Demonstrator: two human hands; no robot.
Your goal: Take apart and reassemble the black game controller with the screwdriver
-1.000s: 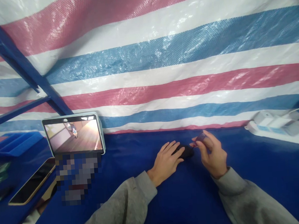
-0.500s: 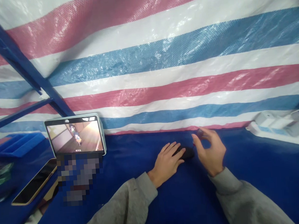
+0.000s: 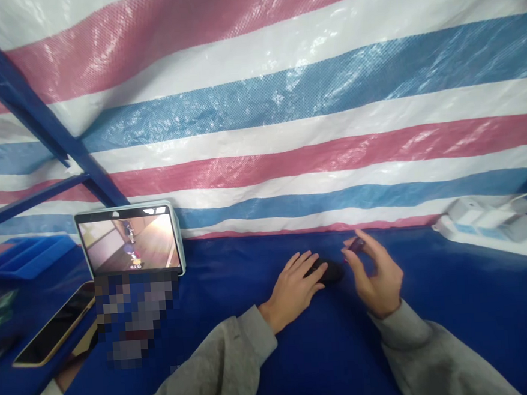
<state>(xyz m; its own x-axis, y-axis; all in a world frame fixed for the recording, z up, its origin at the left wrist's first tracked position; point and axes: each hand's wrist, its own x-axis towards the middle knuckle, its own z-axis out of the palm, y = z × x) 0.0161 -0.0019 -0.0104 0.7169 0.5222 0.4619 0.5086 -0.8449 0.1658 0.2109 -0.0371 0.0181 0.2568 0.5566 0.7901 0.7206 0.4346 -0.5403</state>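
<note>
Blue tabletop [image 3: 311, 362], black object [image 3: 333, 272], purplish piece [image 3: 356, 245]

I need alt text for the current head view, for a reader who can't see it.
A person's left hand rests on a rounded black object on a blue tabletop, while the right hand pinches a small dark item near it. A lit tablet and a phone are at left, a white power strip at right, striped sheeting behind.

Tablet [image 3: 129, 243], phone [image 3: 56, 323], striped sheeting [image 3: 266, 107].
</note>
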